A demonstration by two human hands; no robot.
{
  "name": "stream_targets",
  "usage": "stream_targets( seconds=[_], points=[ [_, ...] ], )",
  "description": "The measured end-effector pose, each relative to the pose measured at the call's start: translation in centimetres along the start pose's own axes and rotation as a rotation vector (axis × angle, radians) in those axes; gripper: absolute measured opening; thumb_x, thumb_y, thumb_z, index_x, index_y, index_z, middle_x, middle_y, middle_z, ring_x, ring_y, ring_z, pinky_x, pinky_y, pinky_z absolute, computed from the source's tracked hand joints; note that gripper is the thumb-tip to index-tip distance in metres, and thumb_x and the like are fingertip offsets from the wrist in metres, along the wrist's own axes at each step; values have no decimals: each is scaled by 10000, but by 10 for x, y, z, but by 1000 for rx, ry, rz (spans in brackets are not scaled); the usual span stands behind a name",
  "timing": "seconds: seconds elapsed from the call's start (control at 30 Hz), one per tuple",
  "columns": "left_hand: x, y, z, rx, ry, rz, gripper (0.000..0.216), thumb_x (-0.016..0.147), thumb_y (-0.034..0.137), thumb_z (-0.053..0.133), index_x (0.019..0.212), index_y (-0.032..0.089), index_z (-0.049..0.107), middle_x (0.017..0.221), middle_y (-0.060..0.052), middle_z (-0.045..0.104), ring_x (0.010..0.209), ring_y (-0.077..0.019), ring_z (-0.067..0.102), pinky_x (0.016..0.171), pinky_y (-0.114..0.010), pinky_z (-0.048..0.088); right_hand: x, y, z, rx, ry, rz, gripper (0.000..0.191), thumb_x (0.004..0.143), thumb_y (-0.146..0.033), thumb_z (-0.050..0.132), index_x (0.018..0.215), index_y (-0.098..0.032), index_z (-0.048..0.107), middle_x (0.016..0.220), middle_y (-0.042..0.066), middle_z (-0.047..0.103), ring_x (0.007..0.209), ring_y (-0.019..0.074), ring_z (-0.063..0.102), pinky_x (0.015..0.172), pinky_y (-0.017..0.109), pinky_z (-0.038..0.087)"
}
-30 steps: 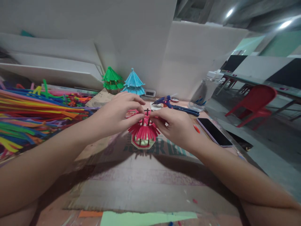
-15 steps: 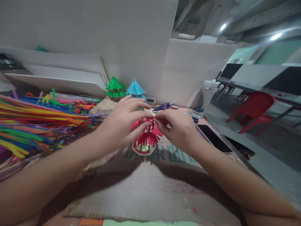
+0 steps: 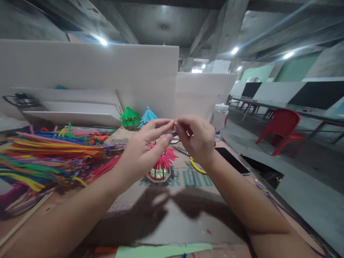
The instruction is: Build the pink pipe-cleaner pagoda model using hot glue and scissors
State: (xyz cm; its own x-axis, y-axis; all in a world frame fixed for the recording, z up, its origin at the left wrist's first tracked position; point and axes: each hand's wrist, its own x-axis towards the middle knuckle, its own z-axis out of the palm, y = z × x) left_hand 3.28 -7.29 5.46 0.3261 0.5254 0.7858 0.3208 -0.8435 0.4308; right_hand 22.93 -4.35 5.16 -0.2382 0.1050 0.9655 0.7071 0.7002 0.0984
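Head view. Worktop (image 3: 67, 200) covered with a flattened cardboard sheet (image 3: 166, 215). A thick heap of coloured pipe cleaners (image 3: 48, 157) lies at the left, reaching in toward the left forearm. At the back, against white foam boards (image 3: 88, 68), stand a green model pavilion (image 3: 129, 117) and a blue model pavilion (image 3: 148, 115), side by side. A clear bottle (image 3: 219, 118) with a white cap stands behind the right hand; a dark phone (image 3: 231, 161) lies flat just right of the right wrist. A yellow-handled tool (image 3: 197, 167) lies on the cardboard below the right hand, partly hidden by it. A red chair (image 3: 282, 129) stands well apart, off the worktop to the right.

The red fringed model (image 3: 160, 165) sits on the cardboard, on a pale octagonal base, directly under and behind the two hands; the left hand covers its upper left part.

Left hand (image 3: 142, 154) and right hand (image 3: 197, 141) are raised above the model, fingertips meeting. Both grips are narrow: thumb and forefinger pinched together on a small dark piece (image 3: 174, 133) between them. Too small and blurred to tell what the piece is. Neither hand touches the model.
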Motion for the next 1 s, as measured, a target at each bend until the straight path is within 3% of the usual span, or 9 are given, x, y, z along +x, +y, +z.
stream_targets(
  seconds=[0.2, 0.3, 0.47, 0.53, 0.63, 0.67, 0.73, 0.83, 1.0],
  points=[
    [2, -10, -5, -132, -60, -250, 302, 964, 495, 719, 1076, 245, 845, 1008, -40, 834, 945, -227, 758, 850, -334, 603, -6, -10, -4, 34, -164, -64, 202, 1085, -293, 527, 976, -232, 686, 805, 46, 751, 724, 173, 653, 724, 324, 447],
    [5, -16, -8, -113, -92, -277, 283, 945, 491, 728, 949, 225, 824, 877, -19, 810, 812, -193, 731, 735, -295, 565, -5, -11, -7, 106, -232, -19, 184, 1084, -289, 529, 1030, -227, 694, 897, 55, 766, 787, 174, 681, 768, 317, 496],
    [7, -25, -21, -87, 11, -299, 186, 933, 407, 726, 902, 230, 771, 792, 0, 772, 759, -176, 712, 713, -292, 562, -11, 48, -27, 52, -101, 283, 234, 1038, -260, 522, 1218, -210, 663, 1111, 108, 748, 943, 217, 695, 847, 359, 548],
    [8, -29, -27, -132, 36, -323, 176, 944, 393, 709, 897, 229, 754, 776, -2, 768, 751, -179, 718, 735, -305, 585, -23, 81, -37, -60, -348, 463, 203, 979, -213, 540, 1120, -185, 684, 977, 89, 750, 836, 213, 688, 766, 341, 536],
    [10, -33, -28, -167, 68, -358, 192, 950, 393, 700, 870, 221, 735, 782, -14, 777, 781, -196, 736, 780, -333, 610, -49, 105, -44, -136, -1139, 562, 248, 896, -229, 669, 1134, -170, 702, 959, 87, 758, 815, 219, 694, 713, 305, 508],
    [10, -34, -27, -181, 75, -371, 204, 946, 400, 706, 860, 216, 731, 791, -21, 782, 795, -203, 743, 790, -340, 614, -58, 104, -43, -130, -1243, 549, 325, 809, -217, 768, 1129, -177, 719, 958, 82, 768, 801, 221, 699, 693, 292, 498],
    [10, -36, -22, -250, 84, -399, 244, 920, 438, 740, 839, 208, 724, 798, -33, 788, 797, -210, 751, 779, -341, 618, -74, 96, -38, -139, -1324, 512, 375, 661, -149, 858, 1016, -186, 744, 964, 87, 778, 803, 236, 709, 666, 279, 480],
    [10, -42, -14, -408, 80, -453, 335, 842, 527, 826, 842, 205, 734, 805, -43, 797, 772, -203, 750, 732, -319, 609, -94, 85, -24, -197, -1314, 483, 193, 789, -157, 767, 980, -178, 751, 953, 132, 793, 858, 271, 728, 737, 307, 490],
    [15, -53, -10, -632, 146, -549, 450, 637, 552, 973, 825, 195, 774, 752, -16, 775, 719, -142, 710, 716, -247, 564, -111, 96, -8, -219, -1250, 585, 493, 886, -235, 697, 1376, -182, 669, 1168, 173, 805, 1015, 312, 762, 816, 326, 520]
  ],
)
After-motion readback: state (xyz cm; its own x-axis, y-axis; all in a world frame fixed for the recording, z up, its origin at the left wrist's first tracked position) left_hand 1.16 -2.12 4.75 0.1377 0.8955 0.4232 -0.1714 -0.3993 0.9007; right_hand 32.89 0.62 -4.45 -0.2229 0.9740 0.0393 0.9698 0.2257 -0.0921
